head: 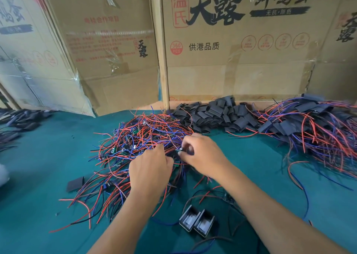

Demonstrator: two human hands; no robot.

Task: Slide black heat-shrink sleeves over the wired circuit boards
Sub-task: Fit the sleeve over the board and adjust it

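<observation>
- Two hands are in view, both reaching forward over the green table (pixel 48 166) into one big tangle of wired circuit boards (pixel 135 137); the boards in it are too many and too tangled to count.
- The right hand (pixel 202 155) has its fingers curled, and the thumb and forefinger pinch a small dark piece at the fingertips (pixel 181 152); whether it is a sleeve or a board cannot be told.
- The left hand (pixel 150 170) lies palm down, back toward the camera. Its fingers are curled down into the wires just left of the right fingertips, and what they hold is hidden.
- The two hands nearly touch at the fingertips.
- One heap of black heat-shrink sleeves (pixel 216 114) lies beyond the fingers, against the cardboard boxes (pixel 241 50); they are too many to count.
- One single loose sleeve (pixel 75 183) lies flat, left of the left hand's fingers and nearer to the person.
- Right of the right hand's fingers, well apart, one pile of sleeved boards (pixel 309 126) spreads with red and blue wires.
- Two small dark open holders (pixel 197 221) stand side by side, touching, between the forearms, nearer to the person than the fingers.
</observation>
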